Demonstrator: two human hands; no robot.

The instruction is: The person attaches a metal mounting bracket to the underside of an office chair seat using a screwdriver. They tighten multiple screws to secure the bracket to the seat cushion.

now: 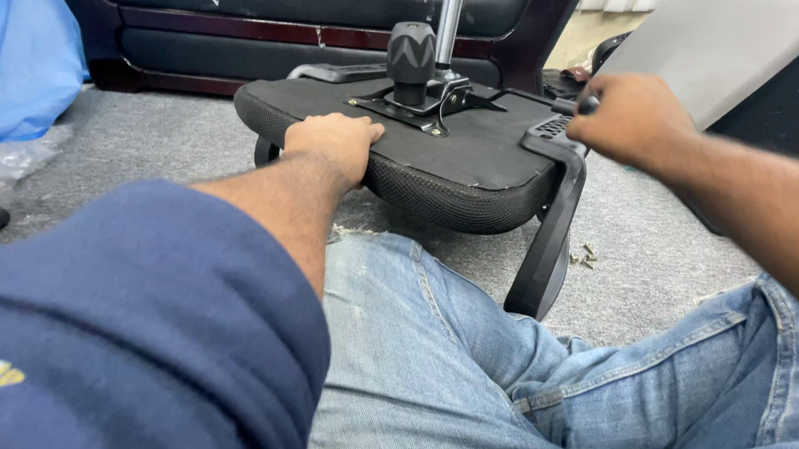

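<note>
Left hand [334, 142] presses upturned chair seat [470, 157]; right hand [629, 121] grips armrest [555, 203].

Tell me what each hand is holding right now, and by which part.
The left hand presses on the upturned chair seat at its near edge. The right hand grips a small dark tool by its handle.

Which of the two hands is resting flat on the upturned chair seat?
The left hand: it lies palm down on the edge of the black seat. The right hand is instead closed around a dark tool handle at the armrest bracket.
</note>
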